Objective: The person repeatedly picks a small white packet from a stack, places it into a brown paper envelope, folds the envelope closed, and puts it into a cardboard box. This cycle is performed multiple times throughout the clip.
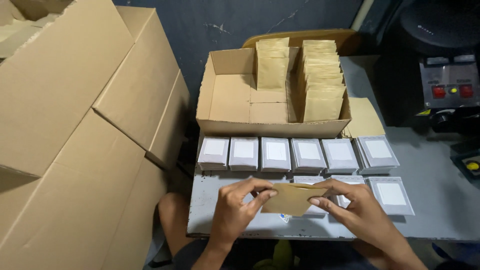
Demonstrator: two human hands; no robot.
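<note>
- Fingertips of the left hand pinch the left edge of a small brown paper envelope, thumb below and forefinger curled over the top.
- Right hand grips the same envelope from the other side, forefinger stretched along its upper edge, thumb pressed against its face.
- Both hands are closed on the envelope, which is held flat-faced just above the near part of the grey table, in front of the person's lap.
- Matte kraft paper, the envelope looks thin and rectangular, with a faint fold line showing near its top.
- Both wrists rise from the bottom of the view, forearms angled inward so the hands meet at the middle.
- Just beyond the hands lies a row of grey packets, flat and rectangular, each with a pale square label; they sit side by side, edges touching.
- More grey packets of the same kind lie to the right of the right hand, partly hidden by it.
- Behind the row stands an open corrugated cardboard box, its right half filled with upright stacked brown envelopes, its left half bare.
- Large plain cardboard cartons are piled at the left, smooth-sided and tilted.
- A dark machine with red buttons sits at the right.
</note>
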